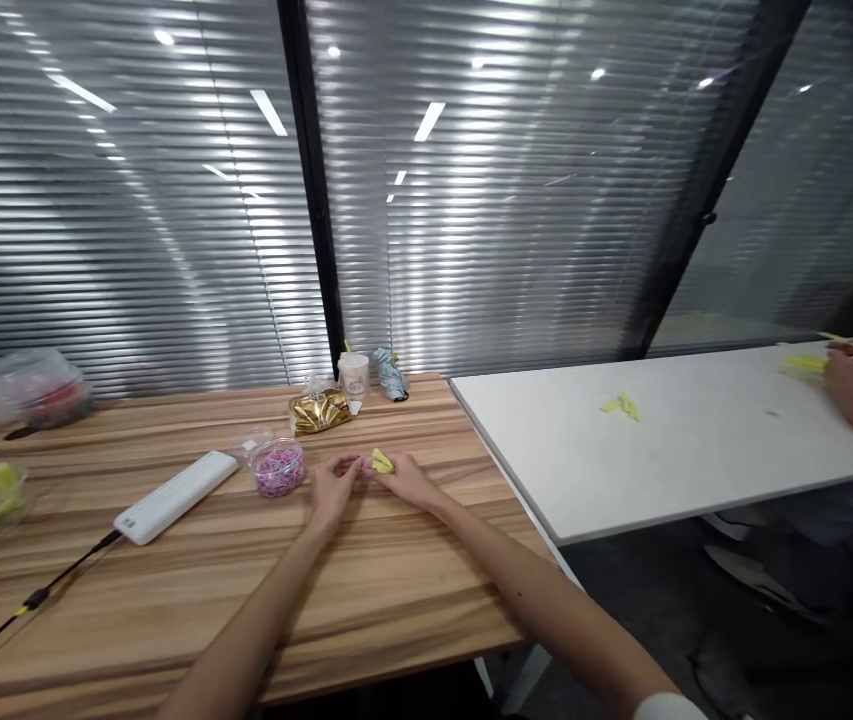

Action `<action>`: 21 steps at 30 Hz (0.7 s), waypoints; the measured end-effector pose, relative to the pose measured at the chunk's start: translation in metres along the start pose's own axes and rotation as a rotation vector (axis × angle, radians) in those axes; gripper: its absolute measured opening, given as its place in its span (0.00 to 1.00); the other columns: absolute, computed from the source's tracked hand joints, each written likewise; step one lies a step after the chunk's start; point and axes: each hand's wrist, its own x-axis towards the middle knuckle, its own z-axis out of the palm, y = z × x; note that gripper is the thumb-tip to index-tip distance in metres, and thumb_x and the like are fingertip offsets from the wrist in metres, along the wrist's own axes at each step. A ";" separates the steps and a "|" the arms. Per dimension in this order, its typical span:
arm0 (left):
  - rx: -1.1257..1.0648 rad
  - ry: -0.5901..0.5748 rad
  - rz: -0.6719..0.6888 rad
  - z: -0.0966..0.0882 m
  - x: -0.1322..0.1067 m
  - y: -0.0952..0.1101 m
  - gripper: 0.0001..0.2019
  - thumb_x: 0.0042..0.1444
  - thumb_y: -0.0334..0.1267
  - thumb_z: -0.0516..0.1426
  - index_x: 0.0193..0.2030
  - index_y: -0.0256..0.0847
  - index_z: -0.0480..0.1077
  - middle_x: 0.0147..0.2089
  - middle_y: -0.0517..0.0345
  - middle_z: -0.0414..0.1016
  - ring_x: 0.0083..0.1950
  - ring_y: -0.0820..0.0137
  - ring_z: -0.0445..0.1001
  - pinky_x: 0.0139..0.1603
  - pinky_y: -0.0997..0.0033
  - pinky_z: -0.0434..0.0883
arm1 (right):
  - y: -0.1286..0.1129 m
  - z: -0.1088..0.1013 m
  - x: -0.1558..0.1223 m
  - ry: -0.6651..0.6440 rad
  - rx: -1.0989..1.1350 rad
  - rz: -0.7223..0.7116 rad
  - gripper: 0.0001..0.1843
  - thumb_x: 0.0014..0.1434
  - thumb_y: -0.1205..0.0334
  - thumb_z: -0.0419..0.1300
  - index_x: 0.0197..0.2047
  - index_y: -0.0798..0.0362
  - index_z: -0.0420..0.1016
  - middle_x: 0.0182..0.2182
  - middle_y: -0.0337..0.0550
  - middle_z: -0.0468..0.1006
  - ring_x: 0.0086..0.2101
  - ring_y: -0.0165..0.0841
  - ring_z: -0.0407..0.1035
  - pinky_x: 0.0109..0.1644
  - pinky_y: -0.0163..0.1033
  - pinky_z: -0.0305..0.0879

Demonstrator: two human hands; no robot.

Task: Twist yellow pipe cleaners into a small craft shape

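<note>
Wood-grain table (411, 600), brown with darker streaks, carries the lot; white bar (177, 497) lies slantwise on it, black cable at its near end; right hand (407, 480) pinching a yellow bundle (382, 461) between its fingers, over the table's far half; left hand (334, 485) just beside it, fingers curled in at a pink bit, too small to tell if they grip it; clear round tub (278, 468) near the left hand, full of tangled pink-purple loops; bundle itself is pale yellow, short, a few narrow flat-looking pieces side by side, ends poking out of the fingers, rest covered; pink bit (364, 464) sits between the hands, right against the yellow, same tint as the tub's contents; exact shape unreadable.
</note>
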 end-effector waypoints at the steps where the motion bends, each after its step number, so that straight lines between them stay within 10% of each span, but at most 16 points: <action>1: -0.021 0.006 -0.010 0.000 0.000 0.000 0.13 0.39 0.40 0.61 0.31 0.32 0.73 0.31 0.48 0.77 0.31 0.66 0.75 0.35 0.67 0.72 | 0.000 0.000 0.000 0.021 -0.012 0.009 0.17 0.52 0.51 0.55 0.32 0.57 0.74 0.26 0.40 0.75 0.27 0.30 0.64 0.30 0.31 0.57; 10: -0.048 -0.015 -0.048 0.004 -0.004 0.002 0.12 0.41 0.40 0.61 0.30 0.32 0.73 0.27 0.51 0.76 0.25 0.70 0.73 0.30 0.71 0.71 | 0.005 0.000 0.003 0.284 -0.133 0.082 0.13 0.53 0.57 0.55 0.36 0.57 0.73 0.30 0.45 0.76 0.30 0.33 0.67 0.33 0.33 0.58; 21: 0.130 -0.061 0.076 0.004 -0.006 0.006 0.11 0.45 0.38 0.58 0.33 0.35 0.76 0.35 0.49 0.78 0.37 0.64 0.75 0.40 0.67 0.70 | -0.001 0.003 -0.002 0.153 -0.103 -0.112 0.13 0.54 0.56 0.54 0.33 0.56 0.73 0.27 0.40 0.75 0.27 0.29 0.65 0.30 0.30 0.56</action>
